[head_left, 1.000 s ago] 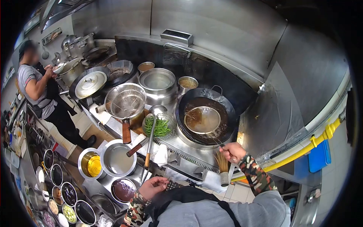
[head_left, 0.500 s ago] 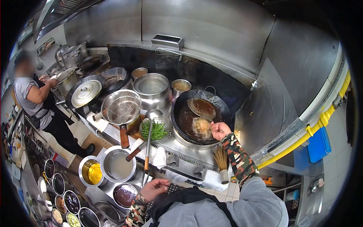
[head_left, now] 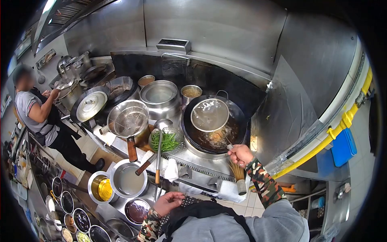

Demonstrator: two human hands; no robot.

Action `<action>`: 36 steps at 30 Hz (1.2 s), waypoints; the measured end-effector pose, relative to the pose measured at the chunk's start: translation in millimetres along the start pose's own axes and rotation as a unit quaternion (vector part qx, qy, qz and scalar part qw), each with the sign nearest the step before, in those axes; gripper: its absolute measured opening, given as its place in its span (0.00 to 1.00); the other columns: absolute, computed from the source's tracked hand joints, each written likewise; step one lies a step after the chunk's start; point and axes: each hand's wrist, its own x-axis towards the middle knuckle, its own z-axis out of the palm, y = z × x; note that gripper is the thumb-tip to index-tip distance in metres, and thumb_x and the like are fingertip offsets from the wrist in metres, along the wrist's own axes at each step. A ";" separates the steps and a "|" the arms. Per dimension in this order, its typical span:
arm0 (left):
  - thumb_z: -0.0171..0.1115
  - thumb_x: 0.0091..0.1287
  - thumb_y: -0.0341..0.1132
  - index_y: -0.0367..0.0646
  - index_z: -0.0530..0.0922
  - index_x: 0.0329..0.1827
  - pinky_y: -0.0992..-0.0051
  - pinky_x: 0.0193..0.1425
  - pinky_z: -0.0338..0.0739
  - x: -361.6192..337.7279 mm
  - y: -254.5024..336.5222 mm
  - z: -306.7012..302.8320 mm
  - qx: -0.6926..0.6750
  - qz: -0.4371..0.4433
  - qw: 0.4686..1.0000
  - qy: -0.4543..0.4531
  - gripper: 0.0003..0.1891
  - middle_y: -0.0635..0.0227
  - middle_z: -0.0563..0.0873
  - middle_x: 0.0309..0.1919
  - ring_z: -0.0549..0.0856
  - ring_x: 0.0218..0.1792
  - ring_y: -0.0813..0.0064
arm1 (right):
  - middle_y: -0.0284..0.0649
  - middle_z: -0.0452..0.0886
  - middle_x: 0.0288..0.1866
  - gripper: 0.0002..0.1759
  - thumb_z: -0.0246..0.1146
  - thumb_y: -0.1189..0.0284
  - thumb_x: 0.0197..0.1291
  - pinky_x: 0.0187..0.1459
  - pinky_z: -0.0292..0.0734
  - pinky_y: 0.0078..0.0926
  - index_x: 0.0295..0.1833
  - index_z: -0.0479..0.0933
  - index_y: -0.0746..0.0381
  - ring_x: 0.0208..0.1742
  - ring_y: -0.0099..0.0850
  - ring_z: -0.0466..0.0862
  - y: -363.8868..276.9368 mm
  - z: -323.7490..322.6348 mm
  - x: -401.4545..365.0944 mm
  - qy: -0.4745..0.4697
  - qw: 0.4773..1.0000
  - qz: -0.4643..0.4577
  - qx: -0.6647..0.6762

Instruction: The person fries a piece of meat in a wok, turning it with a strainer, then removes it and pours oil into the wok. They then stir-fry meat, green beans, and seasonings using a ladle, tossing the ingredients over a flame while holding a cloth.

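My right hand is closed around the handle of a round mesh skimmer. The skimmer is lifted over a black wok of dark, bubbling oil. Below its rim, a golden, frothy piece of food fries in the oil. A bamboo wok brush stands just beneath my right hand. My left hand is near my front by the dark apron, fingers curled and pinched together; whether anything is in them is too small to make out. Close by it is a bowl of dark red liquid.
Green vegetables lie in a perforated ladle, with a long-handled ladle beside it. A wire strainer rests on a pot. Pots of cloudy liquid and yellow oil stand left. Another person works at the far left.
The skimmer has risen from the oil and tilted, its mesh now facing me more. My right hand has shifted slightly right and down. The left hand has barely moved.
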 end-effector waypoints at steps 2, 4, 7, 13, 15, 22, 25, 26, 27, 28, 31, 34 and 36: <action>0.58 0.62 0.26 0.35 0.69 0.57 0.79 0.53 0.72 1.8 0.6 1.8 0.009 -0.008 1.000 -0.001 0.19 0.63 0.80 0.49 0.78 0.48 0.79 | 0.35 0.67 0.13 0.09 0.47 0.73 0.60 0.04 0.49 0.19 0.30 0.68 0.64 0.08 0.22 0.65 17.7 4.4 1.6 -0.029 0.999 -0.018 -0.004; 0.58 0.63 0.25 0.36 0.69 0.57 0.79 0.49 0.74 5.7 -2.4 2.6 -0.016 -0.036 0.999 -0.008 0.19 0.63 0.80 0.49 0.79 0.47 0.79 | 0.34 0.67 0.13 0.08 0.48 0.73 0.60 0.04 0.49 0.19 0.30 0.68 0.63 0.08 0.21 0.65 29.4 6.5 5.4 -0.029 0.999 -0.028 -0.001; 0.58 0.62 0.25 0.37 0.70 0.57 0.79 0.46 0.74 9.1 -2.5 6.7 -0.015 -0.038 0.999 -0.017 0.19 0.63 0.80 0.50 0.79 0.46 0.78 | 0.33 0.66 0.13 0.08 0.48 0.72 0.60 0.04 0.49 0.19 0.30 0.68 0.63 0.07 0.22 0.64 28.4 -17.6 -3.3 -0.074 0.991 -0.006 0.108; 0.58 0.63 0.25 0.37 0.70 0.56 0.79 0.48 0.73 3.6 -3.6 6.0 -0.027 -0.046 0.999 -0.006 0.18 0.64 0.80 0.49 0.79 0.46 0.77 | 0.53 0.79 0.25 0.07 0.49 0.75 0.56 0.30 0.77 0.46 0.35 0.71 0.66 0.27 0.50 0.81 70.4 -111.8 21.5 0.446 0.726 -0.369 -0.371; 0.58 0.62 0.25 0.37 0.70 0.56 0.79 0.48 0.73 3.7 -2.9 8.6 -0.027 -0.054 0.998 0.001 0.18 0.64 0.80 0.49 0.79 0.47 0.77 | 0.56 0.79 0.31 0.09 0.49 0.74 0.56 0.38 0.75 0.48 0.38 0.72 0.66 0.35 0.53 0.80 79.2 -116.9 34.2 0.482 0.754 -0.226 -0.385; 0.56 0.63 0.25 0.36 0.69 0.57 0.78 0.48 0.74 6.0 -10.1 8.8 0.009 -0.052 0.997 -0.049 0.18 0.64 0.79 0.50 0.79 0.48 0.77 | 0.59 0.79 0.38 0.12 0.48 0.74 0.56 0.45 0.74 0.48 0.43 0.72 0.66 0.43 0.55 0.79 80.1 -114.7 39.7 0.458 0.790 -0.068 -0.402; 0.55 0.64 0.23 0.36 0.69 0.57 0.77 0.47 0.76 8.1 -6.9 9.2 0.009 -0.054 0.998 -0.041 0.17 0.63 0.79 0.51 0.79 0.48 0.77 | 0.58 0.78 0.26 0.09 0.49 0.77 0.53 0.29 0.76 0.45 0.38 0.72 0.69 0.28 0.53 0.80 79.5 -104.4 15.5 0.451 0.757 -0.302 -0.364; 0.54 0.64 0.23 0.36 0.69 0.57 0.78 0.48 0.76 8.0 -4.7 9.8 0.009 -0.066 0.997 -0.029 0.17 0.63 0.79 0.51 0.79 0.48 0.77 | 0.58 0.78 0.26 0.09 0.49 0.77 0.53 0.29 0.76 0.45 0.38 0.72 0.69 0.28 0.53 0.80 81.7 -101.1 9.0 0.449 0.758 -0.300 -0.365; 0.54 0.64 0.23 0.36 0.69 0.57 0.78 0.48 0.76 8.9 -3.6 9.9 0.007 -0.068 0.997 -0.027 0.17 0.63 0.79 0.51 0.79 0.48 0.77 | 0.53 0.77 0.22 0.08 0.49 0.76 0.54 0.23 0.74 0.42 0.37 0.71 0.69 0.21 0.49 0.79 74.6 -90.0 -7.5 0.384 0.853 -0.230 -0.268; 0.57 0.64 0.25 0.36 0.69 0.57 0.78 0.48 0.75 10.4 -2.3 10.0 0.005 -0.064 0.998 -0.029 0.18 0.64 0.79 0.51 0.79 0.47 0.78 | 0.49 0.76 0.18 0.07 0.48 0.76 0.55 0.16 0.72 0.39 0.36 0.70 0.68 0.15 0.45 0.78 71.4 -83.2 -16.4 0.309 0.924 -0.153 -0.164; 0.59 0.63 0.28 0.37 0.69 0.57 0.79 0.48 0.74 12.2 -8.2 8.7 -0.009 -0.058 0.998 -0.029 0.19 0.65 0.79 0.50 0.79 0.45 0.79 | 0.45 0.73 0.15 0.07 0.49 0.76 0.55 0.10 0.68 0.33 0.35 0.68 0.69 0.09 0.36 0.74 90.3 -70.7 -19.6 0.258 0.933 -0.157 -0.194; 0.59 0.63 0.28 0.37 0.70 0.57 0.79 0.47 0.74 12.5 -8.9 7.6 -0.006 -0.051 0.998 -0.026 0.19 0.64 0.79 0.51 0.79 0.46 0.79 | 0.40 0.72 0.17 0.03 0.48 0.79 0.55 0.06 0.63 0.29 0.30 0.66 0.66 0.07 0.29 0.68 92.1 -47.1 -20.6 0.216 0.960 -0.101 -0.149; 0.58 0.63 0.27 0.37 0.70 0.57 0.79 0.47 0.74 11.1 -7.6 5.9 -0.009 -0.054 0.998 -0.025 0.18 0.65 0.79 0.51 0.79 0.46 0.79 | 0.39 0.70 0.16 0.03 0.48 0.78 0.56 0.05 0.63 0.29 0.30 0.65 0.65 0.07 0.29 0.67 96.8 -35.3 -11.6 0.149 0.979 -0.132 -0.047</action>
